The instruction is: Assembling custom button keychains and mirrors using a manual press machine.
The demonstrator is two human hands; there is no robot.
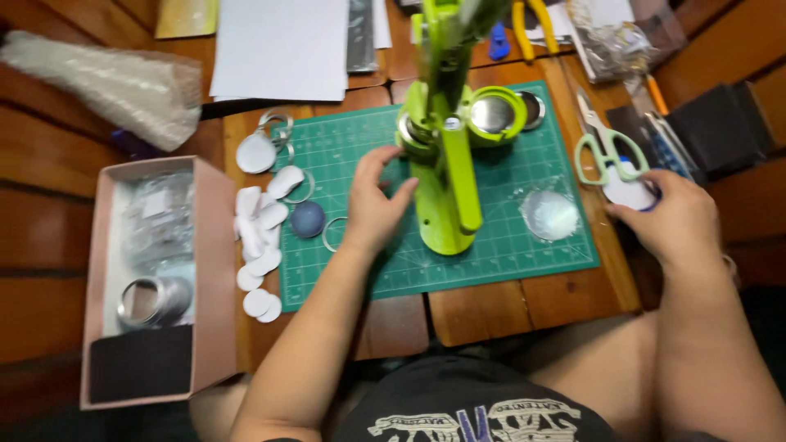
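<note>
Left hand (372, 209), fingers loosely spread, touches the green button press (446, 155); at three o'clock, right hand (675, 221) pinches a white disc (629, 195).

Pink box (214, 270) at nine o'clock, white sheets (278, 49) at eleven, bubble wrap (115, 86) at ten, yellow pliers (532, 18) at one.

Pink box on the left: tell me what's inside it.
The pink box holds a stack of shiny metal rings, clear plastic bags above it, and a dark pad at the near end. Whatever lies under the bags and pad is covered.
</note>
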